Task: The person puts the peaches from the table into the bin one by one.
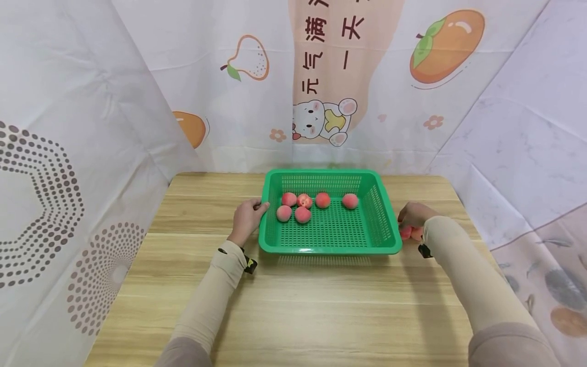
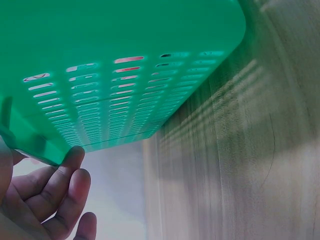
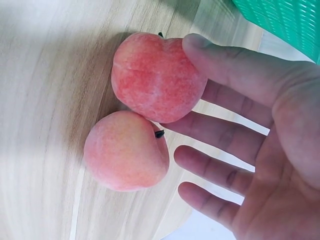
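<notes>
A green plastic basket (image 1: 321,250) stands on the table with several peaches (image 1: 302,214) inside, most of them toward its left end. My left hand (image 1: 247,220) holds the basket's left rim; in the left wrist view, the fingers (image 2: 67,175) bend beside the perforated wall. To the right of the basket, my right hand (image 1: 414,214) pinches a red peach (image 3: 155,75) between thumb and fingers. A paler peach (image 3: 125,152) with a dark stem lies on the table against it, near the fingertips.
The wooden table (image 1: 321,311) reaches back to a printed curtain (image 1: 257,102). More cloth hangs along the left (image 1: 73,153) and right sides. The basket's right wall (image 3: 285,25) is close to the right hand.
</notes>
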### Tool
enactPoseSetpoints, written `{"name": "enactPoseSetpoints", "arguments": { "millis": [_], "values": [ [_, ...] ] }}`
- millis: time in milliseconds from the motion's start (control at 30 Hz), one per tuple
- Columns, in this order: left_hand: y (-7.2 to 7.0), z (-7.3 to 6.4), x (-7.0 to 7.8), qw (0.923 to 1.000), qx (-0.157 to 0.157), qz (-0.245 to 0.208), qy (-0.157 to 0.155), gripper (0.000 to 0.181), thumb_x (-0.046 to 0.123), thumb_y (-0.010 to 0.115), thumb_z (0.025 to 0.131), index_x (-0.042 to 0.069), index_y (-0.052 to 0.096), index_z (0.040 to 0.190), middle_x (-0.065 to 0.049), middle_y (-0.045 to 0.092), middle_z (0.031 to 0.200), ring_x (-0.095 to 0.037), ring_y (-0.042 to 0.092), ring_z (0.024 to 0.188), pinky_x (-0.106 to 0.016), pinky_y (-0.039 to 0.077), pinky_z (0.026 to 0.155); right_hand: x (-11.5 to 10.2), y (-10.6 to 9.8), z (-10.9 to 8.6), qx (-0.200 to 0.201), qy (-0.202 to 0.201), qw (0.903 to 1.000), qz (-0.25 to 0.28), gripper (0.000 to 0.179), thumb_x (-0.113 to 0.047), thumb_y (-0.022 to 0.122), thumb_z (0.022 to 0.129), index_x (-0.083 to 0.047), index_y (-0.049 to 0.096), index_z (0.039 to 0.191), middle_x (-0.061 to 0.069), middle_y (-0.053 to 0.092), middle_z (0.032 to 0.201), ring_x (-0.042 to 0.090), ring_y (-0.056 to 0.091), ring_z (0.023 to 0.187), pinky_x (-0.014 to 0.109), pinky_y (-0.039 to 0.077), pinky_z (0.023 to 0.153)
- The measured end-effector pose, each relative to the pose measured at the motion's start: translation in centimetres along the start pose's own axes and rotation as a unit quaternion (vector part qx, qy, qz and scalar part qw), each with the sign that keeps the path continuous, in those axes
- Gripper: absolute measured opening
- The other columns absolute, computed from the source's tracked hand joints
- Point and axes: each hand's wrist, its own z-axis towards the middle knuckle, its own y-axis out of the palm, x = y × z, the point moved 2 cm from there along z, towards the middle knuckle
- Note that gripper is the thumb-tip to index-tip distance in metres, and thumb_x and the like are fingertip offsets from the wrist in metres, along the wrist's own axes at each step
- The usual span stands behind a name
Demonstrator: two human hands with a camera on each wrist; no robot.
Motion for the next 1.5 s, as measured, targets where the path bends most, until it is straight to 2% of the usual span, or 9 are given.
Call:
{"name": "enactPoseSetpoints", "arguments": {
  "millis": [267,433,533,667,833,1233,1500],
  "values": [
    [0.1,0.0,-0.1,1.0000,0.003,0.001,-0.001,0.036,0.034,0.060,0.096,0.007,0.070,0.119,-0.010,0.074,0.102,-0.026,0.066,0.092,-0.041,0.051,0.081,0.1,0.0,0.1,0.010,-0.011,0.9997,-0.017,0.043,-0.022,0.074,0.078,0.005,0.068,0.111,0.019,0.071,0.102,0.036,0.062,0.101,0.053,0.048,0.092],
    [0.0,0.0,0.0,1.0000,0.004,0.003,0.000,0.035,0.034,0.060,0.096,0.007,0.070,0.118,-0.010,0.073,0.099,-0.025,0.065,0.089,-0.040,0.051,0.080,-0.2,-0.2,-0.2,0.003,0.010,0.9999,0.005,0.049,-0.023,0.074,0.078,0.007,0.065,0.115,0.020,0.070,0.103,0.034,0.062,0.099,0.050,0.050,0.089],
    [0.0,0.1,0.0,1.0000,0.004,0.002,-0.001,0.035,0.034,0.060,0.096,0.007,0.070,0.117,-0.010,0.073,0.098,-0.024,0.065,0.088,-0.039,0.050,0.078,-0.3,-0.4,-0.5,0.007,0.015,0.9998,0.010,0.050,-0.024,0.074,0.079,0.007,0.064,0.116,0.025,0.067,0.109,0.039,0.061,0.102,0.052,0.050,0.089],
    [0.0,0.1,0.0,1.0000,0.003,-0.001,-0.005,0.036,0.034,0.060,0.096,0.008,0.070,0.118,-0.009,0.073,0.099,-0.024,0.066,0.089,-0.039,0.051,0.079,-0.1,-0.6,-0.4,0.025,0.008,0.9996,-0.009,0.048,-0.029,0.073,0.081,0.005,0.065,0.114,0.029,0.064,0.114,0.046,0.057,0.108,0.055,0.049,0.088],
    [0.0,0.1,0.0,1.0000,0.006,0.002,-0.003,0.035,0.034,0.060,0.096,0.008,0.070,0.117,-0.009,0.073,0.097,-0.024,0.065,0.088,-0.039,0.050,0.079,0.4,-0.7,0.0,0.031,0.010,0.9995,-0.001,0.051,-0.033,0.072,0.083,0.005,0.064,0.116,0.029,0.063,0.115,0.046,0.056,0.109,0.056,0.048,0.089],
    [0.1,0.1,0.0,1.0000,0.009,0.000,0.002,0.035,0.035,0.061,0.096,0.008,0.071,0.117,-0.009,0.074,0.099,-0.025,0.067,0.090,-0.041,0.051,0.080,0.5,-1.4,-0.3,0.050,0.009,0.9987,-0.002,0.053,-0.034,0.068,0.086,0.007,0.061,0.120,0.029,0.063,0.116,0.049,0.055,0.112,0.062,0.043,0.094],
    [0.0,0.0,0.2,0.9999,0.012,0.001,0.005,0.035,0.033,0.061,0.096,0.007,0.070,0.117,-0.010,0.074,0.099,-0.026,0.067,0.090,-0.042,0.051,0.080,0.6,-1.8,-0.2,0.084,-0.005,0.9964,-0.006,0.054,-0.035,0.068,0.086,0.008,0.062,0.118,0.033,0.060,0.122,0.054,0.052,0.114,0.062,0.043,0.095]
  ]
}}
